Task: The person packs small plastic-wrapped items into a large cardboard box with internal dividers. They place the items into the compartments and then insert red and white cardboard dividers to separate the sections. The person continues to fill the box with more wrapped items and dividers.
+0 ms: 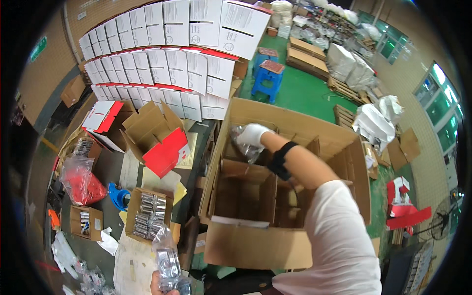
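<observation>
I see a box (255, 246) right of the counter (109, 172), stools (268, 77) behind it, a bag (252, 154) in its back left.

- Passable from above into the front-left compartment (243, 196) of the big carton (255, 246).
- Walled by cardboard dividers (272, 199).
- Blocked at the back-left compartment by right hand (253, 134) and clear bag (251, 153).
- Crossed further right by right forearm (309, 168).
- Passable over dark tabletop (114, 169) between red-filled bag (88, 187) and open red box (166, 153).
- Crowded nearer by blue tape dispenser (117, 197), small carton (169, 210) and bagged parts (168, 260) in left hand (163, 287).
</observation>
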The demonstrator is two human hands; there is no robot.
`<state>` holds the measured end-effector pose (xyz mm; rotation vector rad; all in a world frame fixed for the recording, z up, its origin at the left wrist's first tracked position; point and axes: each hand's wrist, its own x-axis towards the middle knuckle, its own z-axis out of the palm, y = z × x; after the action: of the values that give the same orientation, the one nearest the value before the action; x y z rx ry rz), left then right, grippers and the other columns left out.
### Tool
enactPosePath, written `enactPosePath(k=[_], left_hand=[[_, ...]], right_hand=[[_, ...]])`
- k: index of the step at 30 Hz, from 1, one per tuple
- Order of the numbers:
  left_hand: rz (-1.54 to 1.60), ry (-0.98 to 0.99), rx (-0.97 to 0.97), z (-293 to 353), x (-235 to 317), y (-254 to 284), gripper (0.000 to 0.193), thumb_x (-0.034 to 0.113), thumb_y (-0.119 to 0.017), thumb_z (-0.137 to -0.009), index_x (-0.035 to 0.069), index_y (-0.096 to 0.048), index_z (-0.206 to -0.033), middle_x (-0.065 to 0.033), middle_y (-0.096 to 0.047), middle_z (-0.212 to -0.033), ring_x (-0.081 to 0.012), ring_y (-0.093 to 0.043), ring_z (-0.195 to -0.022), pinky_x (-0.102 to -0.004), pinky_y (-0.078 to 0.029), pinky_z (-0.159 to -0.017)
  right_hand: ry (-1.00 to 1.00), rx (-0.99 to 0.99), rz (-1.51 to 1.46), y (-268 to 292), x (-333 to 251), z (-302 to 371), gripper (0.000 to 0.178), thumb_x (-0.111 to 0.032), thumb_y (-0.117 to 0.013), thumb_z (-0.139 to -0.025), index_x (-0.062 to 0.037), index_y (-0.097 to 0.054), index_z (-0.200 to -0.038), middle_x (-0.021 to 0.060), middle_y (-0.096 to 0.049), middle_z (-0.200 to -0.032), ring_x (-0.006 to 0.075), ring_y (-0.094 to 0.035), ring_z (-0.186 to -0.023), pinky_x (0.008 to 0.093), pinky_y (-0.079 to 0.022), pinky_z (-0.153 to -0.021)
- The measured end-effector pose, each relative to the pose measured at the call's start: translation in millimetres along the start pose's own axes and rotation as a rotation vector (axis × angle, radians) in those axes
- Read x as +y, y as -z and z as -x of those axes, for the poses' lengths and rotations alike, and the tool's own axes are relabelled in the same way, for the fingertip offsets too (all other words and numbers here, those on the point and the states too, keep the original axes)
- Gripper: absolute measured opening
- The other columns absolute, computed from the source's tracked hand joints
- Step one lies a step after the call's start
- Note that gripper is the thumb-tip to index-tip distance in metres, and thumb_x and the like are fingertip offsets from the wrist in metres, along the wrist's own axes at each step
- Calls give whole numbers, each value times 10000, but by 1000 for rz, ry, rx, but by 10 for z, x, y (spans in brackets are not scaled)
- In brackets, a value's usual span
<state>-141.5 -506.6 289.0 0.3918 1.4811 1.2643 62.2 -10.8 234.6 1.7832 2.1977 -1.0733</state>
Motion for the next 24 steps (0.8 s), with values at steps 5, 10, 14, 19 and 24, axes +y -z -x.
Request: enactPosePath(k=[5, 10, 14, 19, 24], left_hand=[[-70, -88, 127, 122, 141, -178, 811, 183, -658, -775, -38, -252, -1442, -156, -478, -1323, -264, -486, -1182, -380, -376, -1004], [-741, -352, 130, 0, 601, -270, 766, 227, -673, -771, -38, -330, -1403, -189, -507, -1287, -313, -525, -1125, -420, -406, -971], [-413, -92, -175, -767, 1429, -1303, 836, 268, -848, -619, -13, -440, -1292, -94, -581, -1159, -193, -569, -1052, -320, -437, -917], [-744, -57, -541, -2536, 1448, -2729, 596, 338, -694, -777, -3, -513, -1231, -102, -622, -1065, -200, -622, -866, -331, -522, -779], [-1315, 310, -553, -3861, 646, -3697, 588, 410, -663, -782, 19, -532, -1202, -165, -604, -1115, -277, -598, -1014, -436, -547, -768]], right_hand=[[625, -422, 795, -626, 89, -1035, 378, -251, -698, -710, -31, -680, -1017, 174, -679, -947, 287, -658, -854, 390, -548, -735], [387, -280, 630, -1232, 196, -1223, 509, -344, -763, -646, 8, -677, -1004, 189, -681, -975, 324, -656, -867, 408, -523, -770], [510, -139, 368, -59, 106, -630, 546, -424, -687, -694, 6, -650, -1030, 209, -663, -1003, 323, -643, -938, 409, -498, -836], [522, 181, -843, 1483, 738, 941, 328, -163, -546, -911, 6, -541, -1192, 91, -632, -990, 175, -633, -888, 291, -524, -779], [479, 515, -1029, 1471, 1665, 2003, 315, -224, -554, -931, -4, -540, -1157, 117, -628, -981, 190, -623, -844, 298, -515, -731]])
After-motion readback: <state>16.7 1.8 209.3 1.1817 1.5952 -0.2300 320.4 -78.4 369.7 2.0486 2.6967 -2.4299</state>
